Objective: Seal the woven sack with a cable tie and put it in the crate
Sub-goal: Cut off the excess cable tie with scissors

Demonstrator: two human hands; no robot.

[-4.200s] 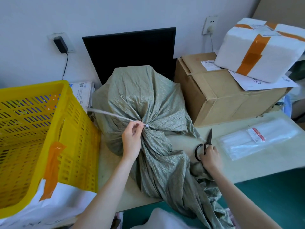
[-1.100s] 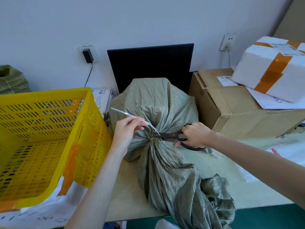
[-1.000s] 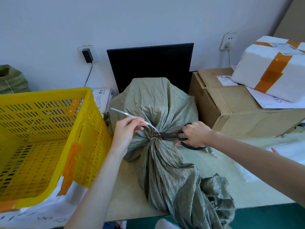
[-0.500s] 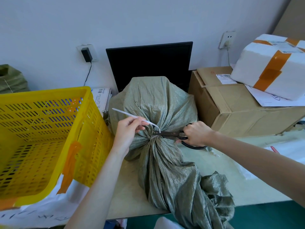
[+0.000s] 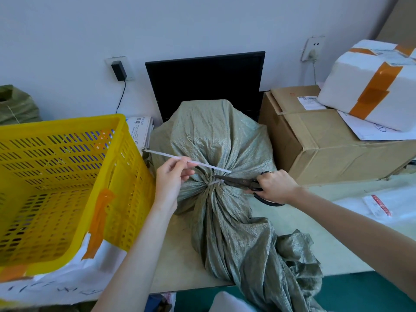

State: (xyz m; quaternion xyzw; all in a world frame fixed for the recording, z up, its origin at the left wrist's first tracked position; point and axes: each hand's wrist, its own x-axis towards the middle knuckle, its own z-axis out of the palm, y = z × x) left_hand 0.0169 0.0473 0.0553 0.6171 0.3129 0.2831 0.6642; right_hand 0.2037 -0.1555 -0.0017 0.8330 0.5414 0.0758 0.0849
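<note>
Yellow plastic makes up the slatted crate point(image 5: 67, 183) at the far left, which sits on white wrapping at the table point(image 5: 180, 262) edge, patched with orange tape. Just beside its right wall we see our left hand point(image 5: 170, 183), fingers point(image 5: 177, 164) pinched on a loose white strip of cable tie point(image 5: 189, 162) that slants from the crate's rim toward the sack and looks cut free. At the middle lies the grey-green woven sack point(image 5: 216, 149) on the table, outside the crate, its neck gathered tight where a white cable tie band point(image 5: 215, 182) circles it; the slack mouth of the sack spills over the table's near edge. Dark scissors point(image 5: 236, 180) point at that band, blades closed as far as we can tell, and our right hand point(image 5: 275, 186) is clenched around their black handles. Behind stands a black monitor point(image 5: 204, 82); to the right, a cardboard box point(image 5: 326, 140) carries a white taped parcel point(image 5: 371, 86).
</note>
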